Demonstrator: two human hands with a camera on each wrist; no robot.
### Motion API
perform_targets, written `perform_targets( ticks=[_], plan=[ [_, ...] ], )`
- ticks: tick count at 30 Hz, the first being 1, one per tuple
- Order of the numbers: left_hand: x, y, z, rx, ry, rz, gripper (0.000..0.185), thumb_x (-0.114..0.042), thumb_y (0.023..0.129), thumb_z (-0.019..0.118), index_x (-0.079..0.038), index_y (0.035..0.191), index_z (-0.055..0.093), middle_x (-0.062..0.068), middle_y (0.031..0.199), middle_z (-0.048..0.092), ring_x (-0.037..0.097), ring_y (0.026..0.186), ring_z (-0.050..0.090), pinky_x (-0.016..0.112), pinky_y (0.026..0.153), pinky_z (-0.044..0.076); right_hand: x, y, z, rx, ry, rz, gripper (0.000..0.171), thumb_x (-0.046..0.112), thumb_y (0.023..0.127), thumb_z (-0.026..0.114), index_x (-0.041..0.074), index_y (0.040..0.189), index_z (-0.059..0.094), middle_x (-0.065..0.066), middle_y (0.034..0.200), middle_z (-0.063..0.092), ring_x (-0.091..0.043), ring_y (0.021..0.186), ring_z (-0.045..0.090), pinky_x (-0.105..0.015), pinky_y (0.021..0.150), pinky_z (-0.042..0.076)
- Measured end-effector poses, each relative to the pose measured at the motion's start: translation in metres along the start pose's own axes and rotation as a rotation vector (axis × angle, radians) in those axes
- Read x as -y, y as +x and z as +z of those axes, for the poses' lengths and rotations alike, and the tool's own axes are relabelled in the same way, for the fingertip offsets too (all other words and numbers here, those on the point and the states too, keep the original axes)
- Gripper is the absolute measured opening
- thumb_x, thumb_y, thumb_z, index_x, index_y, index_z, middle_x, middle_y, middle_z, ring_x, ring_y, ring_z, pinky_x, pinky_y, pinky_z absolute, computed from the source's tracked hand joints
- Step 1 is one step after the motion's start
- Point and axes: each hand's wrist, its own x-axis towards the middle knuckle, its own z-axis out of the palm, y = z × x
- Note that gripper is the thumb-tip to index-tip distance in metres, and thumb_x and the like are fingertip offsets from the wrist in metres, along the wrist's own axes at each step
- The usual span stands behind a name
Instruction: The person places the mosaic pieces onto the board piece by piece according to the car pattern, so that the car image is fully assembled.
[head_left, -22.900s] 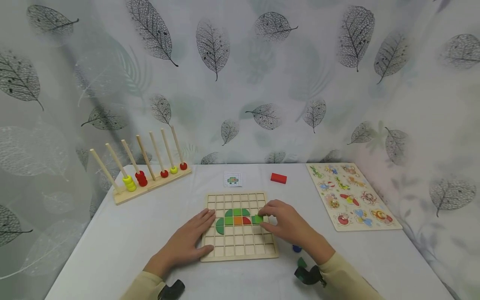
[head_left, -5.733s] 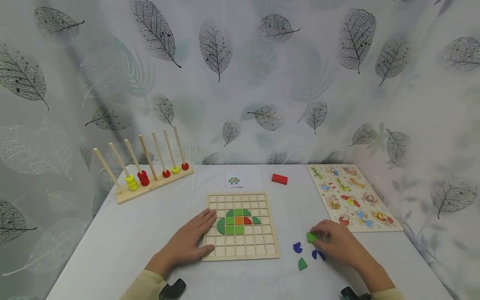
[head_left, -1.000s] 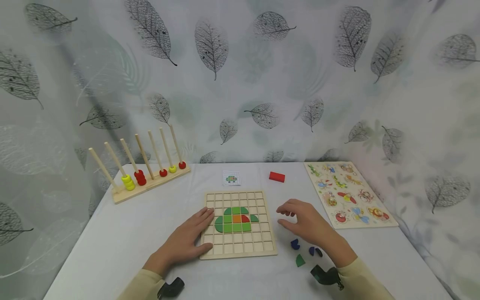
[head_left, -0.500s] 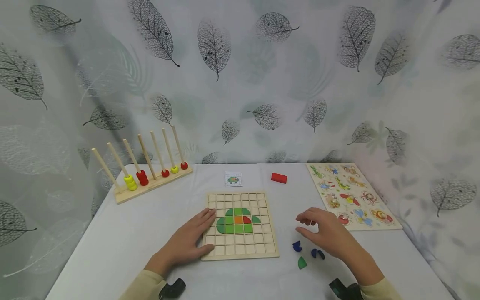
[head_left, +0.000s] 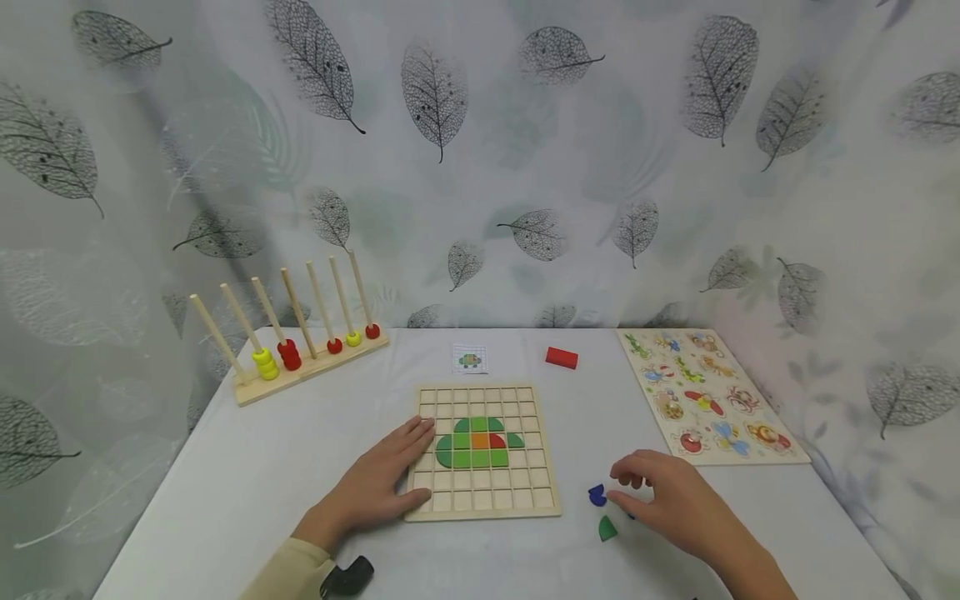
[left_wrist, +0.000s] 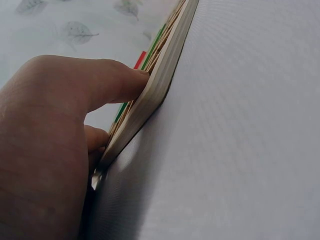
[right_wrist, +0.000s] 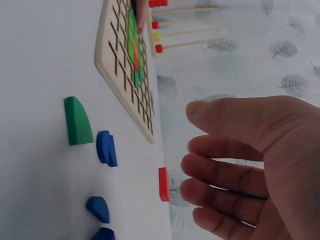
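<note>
A wooden grid board (head_left: pixel 483 504) lies in the middle of the table, with green, orange and red tiles (head_left: pixel 478 446) set in it. My left hand (head_left: pixel 397 471) rests flat on the board's left edge, and its thumb (left_wrist: pixel 100 95) presses the side of the board (left_wrist: pixel 165 65). My right hand (head_left: pixel 626 490) hovers to the right of the board over loose pieces, fingers loosely curved and holding nothing (right_wrist: pixel 197 131). Beside its fingertips lie a blue piece (head_left: pixel 597 496) and a green quarter-round piece (head_left: pixel 606 528). The right wrist view shows the green piece (right_wrist: pixel 77 121) and three blue pieces (right_wrist: pixel 106 148).
A wooden rod rack with red and yellow beads (head_left: pixel 300 350) stands at the back left. A small picture card (head_left: pixel 469 359) and a red block (head_left: pixel 561 357) lie behind the board. An animal peg puzzle (head_left: pixel 705 396) lies at the right. A leaf-print curtain hangs behind.
My right hand has moved from beside the board's right edge down and to the right, to the loose blue pieces. The left hand and the board have stayed put.
</note>
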Motion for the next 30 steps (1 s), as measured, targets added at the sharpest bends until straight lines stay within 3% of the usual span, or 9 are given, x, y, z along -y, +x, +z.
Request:
perform_targets(
  ticks=[7,19,24,30],
  plan=[
    [-0.003,0.001,0.0,0.001,0.005,-0.004,0.089,-0.059,0.1,0.064,-0.009,0.169,0.039,-0.001,0.177,0.029,0.023,0.164,0.021,0.055,0.126,0.032,-0.002,-0.008,0.013,0.095,0.02,0.031,0.013,0.031,0.091,0.089,0.028,0.094,0.076,0.022,0.08,0.058,-0.002,0.074,0.055,-0.026,0.067,0.053],
    [0.0,-0.001,0.001,-0.013,0.012,0.009,0.088,-0.058,0.1,0.063,-0.008,0.169,0.039,0.0,0.177,0.03,0.025,0.164,0.022,0.055,0.126,0.033,-0.001,-0.013,0.034,0.114,-0.071,0.045,0.029,0.04,0.086,0.091,0.03,0.078,0.065,0.019,0.071,0.05,-0.001,0.066,0.046,-0.027,0.062,0.044],
    [0.0,0.0,0.001,-0.013,0.017,0.01,0.089,-0.059,0.1,0.063,-0.008,0.169,0.039,0.0,0.177,0.03,0.025,0.164,0.022,0.055,0.126,0.033,0.002,-0.012,0.039,0.171,-0.084,0.057,0.032,0.042,0.086,0.09,0.027,0.079,0.063,0.015,0.07,0.049,-0.004,0.067,0.045,-0.029,0.063,0.04],
    [-0.001,0.0,0.0,-0.004,0.016,0.007,0.089,-0.059,0.1,0.063,-0.008,0.169,0.039,0.001,0.178,0.029,0.024,0.165,0.02,0.054,0.127,0.031,0.004,-0.012,0.04,0.174,-0.066,-0.007,0.027,0.034,0.086,0.091,0.024,0.083,0.067,0.016,0.072,0.049,-0.003,0.067,0.045,-0.029,0.062,0.043]
  ],
)
